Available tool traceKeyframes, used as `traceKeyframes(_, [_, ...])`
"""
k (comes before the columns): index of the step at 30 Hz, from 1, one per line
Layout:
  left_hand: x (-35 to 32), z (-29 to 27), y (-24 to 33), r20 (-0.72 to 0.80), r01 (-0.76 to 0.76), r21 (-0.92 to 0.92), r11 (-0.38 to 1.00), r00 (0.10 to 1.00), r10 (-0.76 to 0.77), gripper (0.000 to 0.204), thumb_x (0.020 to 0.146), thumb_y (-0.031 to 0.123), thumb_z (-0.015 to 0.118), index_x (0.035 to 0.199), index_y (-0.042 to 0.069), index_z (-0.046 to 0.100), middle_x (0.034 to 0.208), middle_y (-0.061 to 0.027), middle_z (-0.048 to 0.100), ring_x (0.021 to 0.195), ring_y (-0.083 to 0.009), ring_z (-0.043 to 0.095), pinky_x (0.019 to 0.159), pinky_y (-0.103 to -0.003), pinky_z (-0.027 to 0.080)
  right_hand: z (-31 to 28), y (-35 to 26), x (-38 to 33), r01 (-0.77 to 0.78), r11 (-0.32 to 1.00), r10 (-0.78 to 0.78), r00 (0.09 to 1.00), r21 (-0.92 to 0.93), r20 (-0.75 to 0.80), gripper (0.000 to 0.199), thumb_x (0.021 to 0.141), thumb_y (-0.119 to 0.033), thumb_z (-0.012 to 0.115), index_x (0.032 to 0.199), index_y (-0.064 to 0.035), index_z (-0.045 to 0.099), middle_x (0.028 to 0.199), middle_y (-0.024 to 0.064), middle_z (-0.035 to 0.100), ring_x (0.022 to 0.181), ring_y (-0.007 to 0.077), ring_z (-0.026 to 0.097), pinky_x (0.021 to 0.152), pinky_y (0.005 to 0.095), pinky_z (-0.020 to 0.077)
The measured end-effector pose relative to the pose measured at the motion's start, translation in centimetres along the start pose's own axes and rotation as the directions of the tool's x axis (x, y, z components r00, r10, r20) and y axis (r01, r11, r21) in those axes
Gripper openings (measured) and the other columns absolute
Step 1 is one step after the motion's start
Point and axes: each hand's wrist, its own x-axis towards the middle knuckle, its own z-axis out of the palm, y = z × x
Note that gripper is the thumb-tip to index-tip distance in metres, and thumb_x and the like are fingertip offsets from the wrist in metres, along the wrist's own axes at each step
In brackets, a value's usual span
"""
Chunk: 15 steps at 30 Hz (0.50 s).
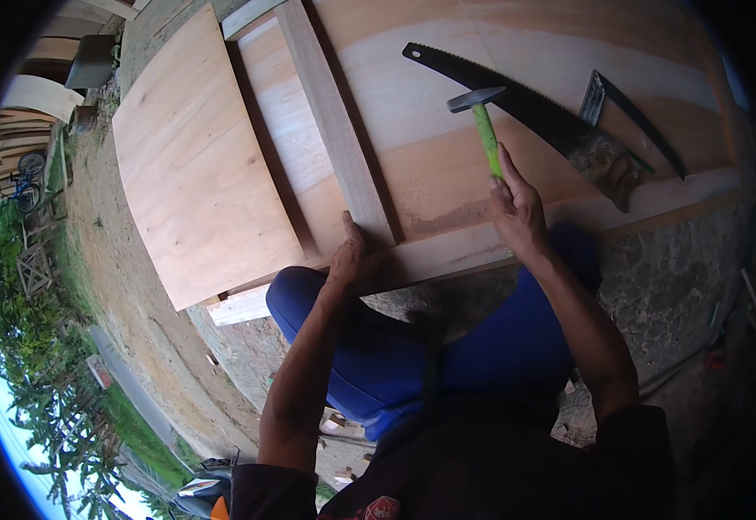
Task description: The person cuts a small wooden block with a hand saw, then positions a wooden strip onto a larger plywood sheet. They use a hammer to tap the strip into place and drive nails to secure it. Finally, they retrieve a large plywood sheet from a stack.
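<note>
My right hand (519,212) is closed around the lime-green handle of a hammer (487,130), whose metal head is raised over the wooden panel (430,121). At the near end of a wooden slat (330,113), my left hand (353,258) grips the wood, one finger stretched along it and the others partly hidden at the frame's front rail (456,250). The slat runs away from me across the panel. Beyond the hammer head lies a handsaw (525,104) with a dark toothed blade and a worn handle.
A try square (633,117) lies right of the saw. A thin plywood sheet (204,165) covers the panel's left part and juts past it. My knees in blue trousers (508,321) are against the front edge. Dirt ground, a bicycle (27,182) and plants are at the left.
</note>
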Motion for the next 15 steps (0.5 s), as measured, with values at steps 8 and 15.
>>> traceKeyframes(8, [0.2, 0.3, -0.7, 0.017, 0.020, -0.029, 0.999, 1.000, -0.019, 0.120, 0.087, 0.036, 0.074, 0.153, -0.012, -0.014, 0.126, -0.0391, 0.059, 0.119, -0.0466, 0.062, 0.105, -0.045, 0.048, 0.6, -0.1, 0.5, 0.074, 0.997, -0.071, 0.991, 0.027, -0.115, 0.057, 0.100, -0.009, 0.052, 0.155, -0.0097, 0.037, 0.087, 0.0271, 0.069, 0.079, 0.0316, 0.073, 0.073, 0.0334, 0.0536])
traceKeyframes(15, [0.1, -0.7, 0.8, 0.031, 0.040, -0.035, 0.999, 0.999, -0.039, 0.119, 0.087, 0.034, 0.074, 0.153, -0.012, -0.014, 0.125, -0.0400, 0.059, 0.119, -0.0464, 0.062, 0.105, -0.044, 0.048, 4.0, 5.2, -0.6, 0.410, 0.884, -0.407, 0.911, -0.225, 0.060, 0.058, 0.101, -0.010, 0.052, 0.156, -0.0106, 0.035, 0.084, 0.0266, 0.068, 0.069, 0.0314, 0.070, 0.072, 0.0325, 0.0528])
